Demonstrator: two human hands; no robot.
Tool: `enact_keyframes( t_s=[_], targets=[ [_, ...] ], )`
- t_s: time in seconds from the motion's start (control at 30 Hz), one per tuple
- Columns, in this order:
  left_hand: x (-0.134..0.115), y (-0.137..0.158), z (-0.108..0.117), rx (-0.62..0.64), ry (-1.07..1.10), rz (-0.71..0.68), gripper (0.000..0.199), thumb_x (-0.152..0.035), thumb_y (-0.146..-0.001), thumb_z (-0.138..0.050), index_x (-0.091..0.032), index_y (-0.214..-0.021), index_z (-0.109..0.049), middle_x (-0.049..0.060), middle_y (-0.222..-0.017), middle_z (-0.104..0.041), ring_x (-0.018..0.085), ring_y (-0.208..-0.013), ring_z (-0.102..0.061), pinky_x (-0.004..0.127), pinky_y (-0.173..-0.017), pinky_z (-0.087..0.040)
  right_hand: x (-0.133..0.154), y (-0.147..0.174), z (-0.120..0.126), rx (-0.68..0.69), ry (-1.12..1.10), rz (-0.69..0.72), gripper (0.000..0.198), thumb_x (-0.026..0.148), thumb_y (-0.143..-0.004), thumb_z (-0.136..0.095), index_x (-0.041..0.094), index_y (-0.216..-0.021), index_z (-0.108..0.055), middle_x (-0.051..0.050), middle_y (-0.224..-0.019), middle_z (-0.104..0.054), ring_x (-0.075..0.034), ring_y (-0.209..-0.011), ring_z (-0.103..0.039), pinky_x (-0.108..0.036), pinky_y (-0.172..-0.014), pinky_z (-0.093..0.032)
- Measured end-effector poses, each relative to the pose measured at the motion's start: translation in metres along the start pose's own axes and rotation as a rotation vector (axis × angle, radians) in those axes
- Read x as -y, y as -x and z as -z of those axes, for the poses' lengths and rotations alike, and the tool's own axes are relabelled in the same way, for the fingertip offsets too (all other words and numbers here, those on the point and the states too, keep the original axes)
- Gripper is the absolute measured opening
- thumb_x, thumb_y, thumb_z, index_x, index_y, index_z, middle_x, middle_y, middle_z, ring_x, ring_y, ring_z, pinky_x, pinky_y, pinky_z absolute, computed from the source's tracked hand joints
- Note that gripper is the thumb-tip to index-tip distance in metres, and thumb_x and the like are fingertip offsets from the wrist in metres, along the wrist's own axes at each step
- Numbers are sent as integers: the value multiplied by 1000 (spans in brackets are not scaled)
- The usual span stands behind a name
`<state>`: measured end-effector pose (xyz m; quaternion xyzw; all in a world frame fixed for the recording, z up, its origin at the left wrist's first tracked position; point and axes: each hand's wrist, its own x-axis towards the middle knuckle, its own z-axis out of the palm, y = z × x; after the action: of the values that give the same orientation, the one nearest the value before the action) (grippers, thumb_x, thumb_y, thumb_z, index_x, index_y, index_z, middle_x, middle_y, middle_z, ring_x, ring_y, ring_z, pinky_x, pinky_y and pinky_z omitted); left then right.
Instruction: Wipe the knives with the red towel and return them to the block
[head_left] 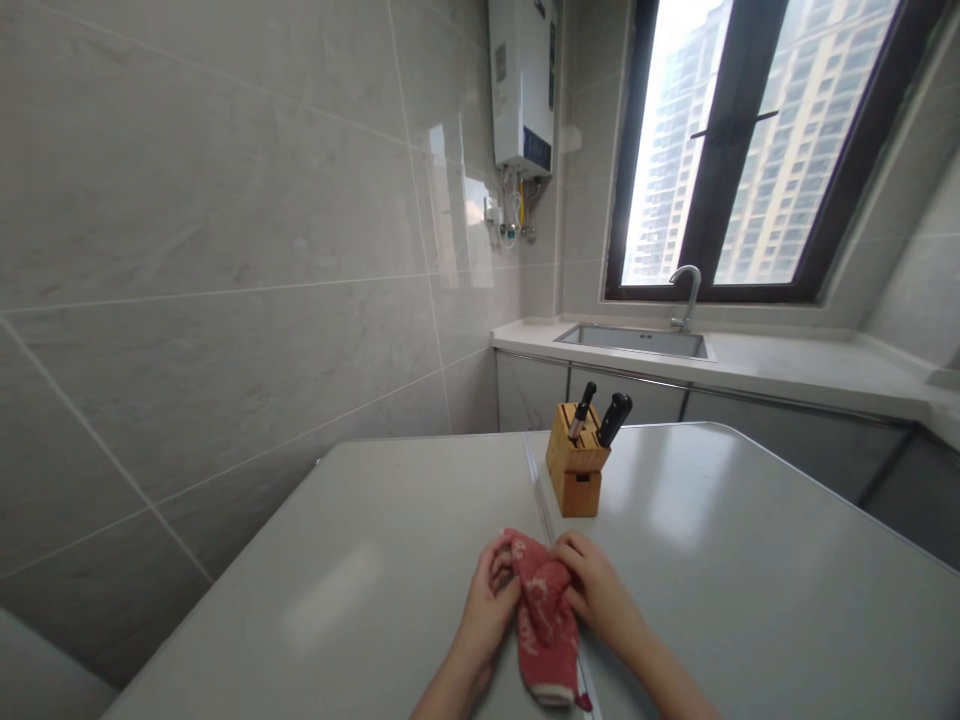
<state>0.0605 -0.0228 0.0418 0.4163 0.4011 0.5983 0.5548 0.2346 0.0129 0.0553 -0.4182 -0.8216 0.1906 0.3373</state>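
A red cloth (546, 630) with a pale pattern and a white edge lies bunched on the table between my hands. My left hand (495, 583) has its fingers curled round the cloth's left upper edge. On the other side, my right hand (589, 580) pinches the upper right part of it. A small dark red piece shows at the cloth's lower right corner. Just beyond my hands stands a wooden knife block (576, 458), upright, with a few black-handled tools in its top, among them a knife (615, 418).
The pale table (360, 560) has a metal seam running lengthwise under the cloth. A tiled wall (225, 200) borders it on the left. Farther back are a counter (787, 355) with a sink (637, 340), a faucet (686, 295), a window and a wall-mounted heater (523, 90).
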Motion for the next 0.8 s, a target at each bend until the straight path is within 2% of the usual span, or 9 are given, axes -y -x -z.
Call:
enact_keyframes(
  t_s=[0.07, 0.17, 0.23, 0.3, 0.4, 0.53, 0.67, 0.8],
  targets=[
    [1, 2, 2, -22, 41, 31, 61, -40, -71, -72, -20, -123, -47, 11, -108, -63, 22, -104, -59, 31, -92, -42, 7, -1, 4, -23, -149, -40, 14, 10, -71, -44, 21, -77, -52, 1, -73, -50, -15, -67, -49, -26, -63, -39],
    [7, 5, 2, -30, 101, 239, 71, -50, -72, -69, -22, -130, -39, 10, -109, -63, 22, -102, -60, 33, -87, -44, 21, -3, 14, -112, -297, -44, 8, 14, -72, -47, 21, -76, -46, 4, -66, -47, -13, -60, -44, -24, -57, -36],
    [9, 10, -3, 70, 155, 391, 66, -55, -75, -62, -20, -129, -43, 11, -107, -64, 23, -99, -61, 34, -85, -45, 32, -5, 23, -179, -372, -34, 7, 18, -73, -49, 21, -78, -45, 3, -69, -49, -14, -63, -47, -24, -59, -37],
    [7, 15, -12, 226, 210, 467, 58, -53, -78, -60, -14, -120, -53, 13, -104, -66, 24, -94, -63, 34, -83, -46, 42, -6, 33, -219, -421, -32, 8, 21, -75, -51, 21, -79, -44, 2, -72, -52, -15, -65, -49, -25, -60, -39],
    [-6, 20, -22, 343, 261, 438, 45, -43, -78, -65, -9, -107, -62, 15, -98, -67, 23, -86, -64, 31, -78, -46, 54, -6, 49, -242, -423, -32, 11, 21, -73, -53, 22, -81, -45, 1, -74, -52, -15, -66, -50, -25, -61, -39],
    [-31, 21, -20, 338, 181, 349, 44, -41, -75, -68, -9, -105, -64, 12, -92, -68, 21, -78, -63, 26, -70, -45, 58, -5, 66, -214, -361, -60, 13, 21, -71, -53, 21, -83, -49, 3, -69, -51, -15, -63, -50, -25, -59, -39],
    [-50, 17, -5, 376, -202, 253, 43, -46, -73, -67, -9, -94, -68, 7, -82, -68, 18, -74, -60, 23, -69, -43, 56, -4, 78, -84, -268, -124, 6, 18, -69, -55, 20, -75, -54, 3, -64, -55, -15, -61, -49, -25, -57, -37],
    [-54, 9, 9, 383, -601, 140, 43, -49, -79, -58, -9, -76, -70, 2, -65, -63, 13, -57, -50, 19, -53, -35, 55, -5, 83, -28, -249, -160, 5, 15, -67, -55, 19, -70, -57, 2, -67, -62, -18, -67, -55, -25, -61, -39]
  ],
)
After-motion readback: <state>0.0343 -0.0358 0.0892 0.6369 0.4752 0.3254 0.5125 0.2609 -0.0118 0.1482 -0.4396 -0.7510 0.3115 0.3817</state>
